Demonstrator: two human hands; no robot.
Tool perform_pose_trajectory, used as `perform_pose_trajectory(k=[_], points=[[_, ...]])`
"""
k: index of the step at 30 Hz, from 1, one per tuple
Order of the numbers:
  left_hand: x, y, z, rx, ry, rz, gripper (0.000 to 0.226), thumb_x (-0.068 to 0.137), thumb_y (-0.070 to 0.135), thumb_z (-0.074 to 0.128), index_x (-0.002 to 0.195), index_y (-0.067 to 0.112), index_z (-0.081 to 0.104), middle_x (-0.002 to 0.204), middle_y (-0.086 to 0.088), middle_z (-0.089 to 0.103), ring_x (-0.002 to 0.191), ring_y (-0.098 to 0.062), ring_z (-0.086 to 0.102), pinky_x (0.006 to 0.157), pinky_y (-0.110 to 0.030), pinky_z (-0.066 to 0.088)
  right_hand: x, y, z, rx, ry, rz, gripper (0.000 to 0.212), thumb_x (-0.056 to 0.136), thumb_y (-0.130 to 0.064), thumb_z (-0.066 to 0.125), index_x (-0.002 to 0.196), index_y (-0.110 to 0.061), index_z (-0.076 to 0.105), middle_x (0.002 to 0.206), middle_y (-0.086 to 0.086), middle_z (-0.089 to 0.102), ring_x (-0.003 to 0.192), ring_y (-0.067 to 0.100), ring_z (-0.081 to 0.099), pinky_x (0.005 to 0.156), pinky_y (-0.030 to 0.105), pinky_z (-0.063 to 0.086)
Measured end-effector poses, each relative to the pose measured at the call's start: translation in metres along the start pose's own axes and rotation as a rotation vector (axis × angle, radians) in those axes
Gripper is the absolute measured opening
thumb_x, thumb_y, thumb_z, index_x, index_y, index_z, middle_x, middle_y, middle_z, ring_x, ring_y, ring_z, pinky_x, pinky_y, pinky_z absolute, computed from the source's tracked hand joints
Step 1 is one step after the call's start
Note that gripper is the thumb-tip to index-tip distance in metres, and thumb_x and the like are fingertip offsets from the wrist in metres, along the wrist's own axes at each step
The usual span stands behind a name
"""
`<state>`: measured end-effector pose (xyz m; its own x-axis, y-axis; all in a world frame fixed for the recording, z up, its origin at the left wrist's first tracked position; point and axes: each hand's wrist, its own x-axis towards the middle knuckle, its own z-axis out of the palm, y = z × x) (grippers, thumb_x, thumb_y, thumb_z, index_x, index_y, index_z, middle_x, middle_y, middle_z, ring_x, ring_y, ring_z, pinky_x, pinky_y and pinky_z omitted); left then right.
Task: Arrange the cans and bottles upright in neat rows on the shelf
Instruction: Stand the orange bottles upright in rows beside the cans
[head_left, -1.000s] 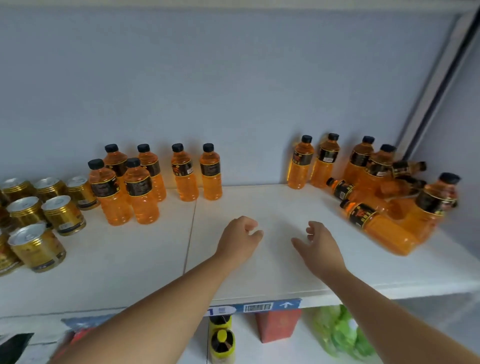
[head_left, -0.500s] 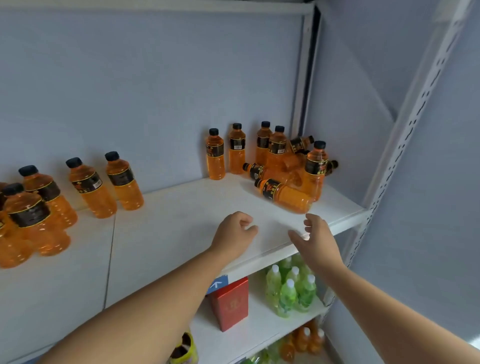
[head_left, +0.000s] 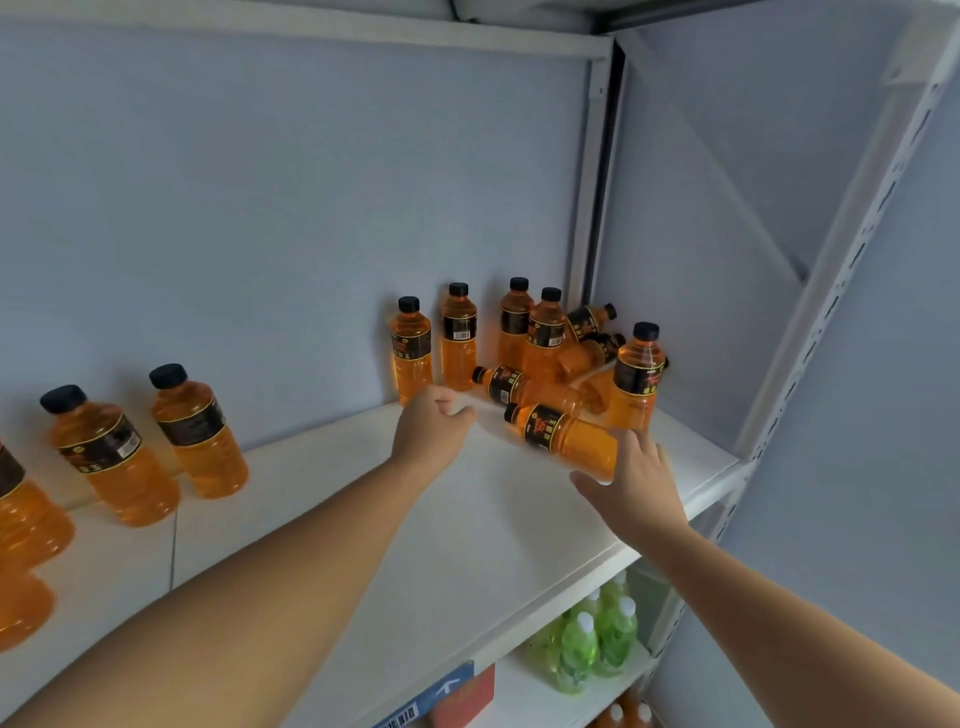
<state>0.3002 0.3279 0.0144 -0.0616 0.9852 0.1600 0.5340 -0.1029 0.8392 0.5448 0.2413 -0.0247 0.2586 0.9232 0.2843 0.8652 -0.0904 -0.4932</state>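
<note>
Empty hands (head_left: 631, 488) beside toppled bottle (head_left: 566, 438)

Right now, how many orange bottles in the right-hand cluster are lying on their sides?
4 visible: nearest bottle by the right hand, second bottle behind it, two more stacked in the corner. Others may be hidden behind.

On my white shelf (head_left: 467, 519) the orange-drink bottles with black caps and black labels crowd the far right corner. Four upright bottles (head_left: 460, 338) stand along the back wall, and a fifth upright bottle (head_left: 635, 374) stands nearer the right edge. The nearest fallen bottle (head_left: 563, 439) lies on its side, cap pointing left, and a second fallen bottle (head_left: 524, 387) lies just behind it. More lie tumbled in the corner (head_left: 592, 332). Further left, two upright bottles (head_left: 197, 431) stand near the wall
</note>
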Motion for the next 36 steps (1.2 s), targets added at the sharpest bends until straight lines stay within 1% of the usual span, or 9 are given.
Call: perform_pose_trajectory(k=[2, 4, 7, 11, 17, 24, 29, 34, 36], points=[[0.022, -0.003, -0.013, -0.001, 0.049, 0.016, 0.022, 0.091, 0.033, 0.072, 0.107, 0.026, 0.058, 0.099, 0.012, 0.055, 0.097, -0.012, 0.054, 0.072, -0.021, 0.04, 0.012, -0.006, 0.008, -0.059, 0.015, 0.015, 0.082, 0.083, -0.059, 0.069, 0.147, -0.02, 0.037, 0.146, 0.003, 0.044, 0.133, 0.026, 0.038, 0.108, 0.045, 0.038], [0.045, -0.002, -0.025, 0.058, 0.102, 0.055, 0.02, 0.088, 0.031, 0.075, 0.089, 0.025, 0.056, 0.087, 0.008, 0.058, 0.088, -0.017, 0.059, 0.072, -0.029, 0.05, 0.022, -0.011, 0.015, -0.104, 0.028, 0.041, 0.082, 0.082, -0.061, 0.069, 0.146, -0.021, 0.037, 0.144, 0.003, 0.046, 0.132, 0.027, 0.039, 0.109, 0.046, 0.037], [0.076, -0.001, -0.039, 0.184, 0.196, 0.055, 0.036, 0.081, 0.035, 0.077, 0.107, 0.014, 0.067, 0.103, -0.007, 0.068, 0.098, -0.028, 0.066, 0.085, -0.046, 0.058, 0.031, -0.014, 0.024, -0.176, 0.017, 0.072, 0.082, 0.082, -0.065, 0.066, 0.146, -0.023, 0.036, 0.145, 0.001, 0.046, 0.133, 0.026, 0.038, 0.111, 0.046, 0.033], [0.1, -0.008, -0.042, 0.239, 0.312, 0.132, 0.056, 0.081, 0.043, 0.079, 0.126, 0.017, 0.058, 0.122, -0.007, 0.062, 0.115, -0.031, 0.057, 0.091, -0.042, 0.05, 0.037, -0.015, 0.029, -0.24, 0.018, 0.087, 0.082, 0.082, -0.067, 0.065, 0.146, -0.023, 0.036, 0.144, 0.003, 0.044, 0.133, 0.028, 0.036, 0.112, 0.046, 0.032], [0.123, -0.021, -0.032, 0.309, 0.268, 0.131, 0.072, 0.082, 0.046, 0.078, 0.142, 0.021, 0.045, 0.138, -0.009, 0.05, 0.124, -0.037, 0.046, 0.095, -0.047, 0.048, 0.049, -0.019, 0.03, -0.29, -0.013, 0.115, 0.077, 0.082, -0.063, 0.067, 0.145, -0.027, 0.04, 0.14, 0.003, 0.047, 0.129, 0.029, 0.04, 0.108, 0.046, 0.036], [0.133, -0.024, -0.029, 0.351, 0.292, 0.173, 0.064, 0.077, 0.046, 0.083, 0.125, 0.02, 0.051, 0.125, -0.009, 0.054, 0.119, -0.034, 0.05, 0.094, -0.047, 0.046, 0.049, -0.019, 0.032, -0.323, -0.034, 0.126, 0.074, 0.083, -0.062, 0.069, 0.143, -0.03, 0.039, 0.141, -0.001, 0.053, 0.133, 0.028, 0.042, 0.109, 0.048, 0.035], [0.126, -0.024, -0.022, 0.215, 0.201, 0.224, 0.056, 0.077, 0.038, 0.085, 0.113, 0.026, 0.043, 0.099, 0.006, 0.058, 0.093, -0.029, 0.063, 0.08, -0.042, 0.052, 0.046, -0.022, 0.033, -0.342, -0.011, 0.134, 0.07, 0.086, -0.056, 0.069, 0.144, -0.029, 0.042, 0.139, -0.001, 0.053, 0.131, 0.028, 0.041, 0.108, 0.046, 0.035], [0.119, -0.018, -0.024, 0.142, 0.192, 0.141, 0.057, 0.079, 0.042, 0.082, 0.126, 0.022, 0.055, 0.116, 0.003, 0.067, 0.104, -0.025, 0.065, 0.085, -0.041, 0.054, 0.034, -0.022, 0.034, -0.258, 0.035, 0.089, 0.063, 0.087, -0.055, 0.068, 0.141, -0.033, 0.045, 0.141, -0.004, 0.051, 0.133, 0.027, 0.039, 0.111, 0.048, 0.032], [0.114, -0.016, -0.027, 0.12, 0.204, 0.117, 0.053, 0.081, 0.049, 0.079, 0.123, 0.025, 0.059, 0.113, 0.006, 0.068, 0.103, -0.023, 0.065, 0.083, -0.039, 0.054, 0.029, -0.021, 0.035, -0.195, 0.052, 0.071, 0.061, 0.088, -0.053, 0.067, 0.141, -0.033, 0.045, 0.142, -0.004, 0.05, 0.134, 0.028, 0.037, 0.111, 0.049, 0.032]])
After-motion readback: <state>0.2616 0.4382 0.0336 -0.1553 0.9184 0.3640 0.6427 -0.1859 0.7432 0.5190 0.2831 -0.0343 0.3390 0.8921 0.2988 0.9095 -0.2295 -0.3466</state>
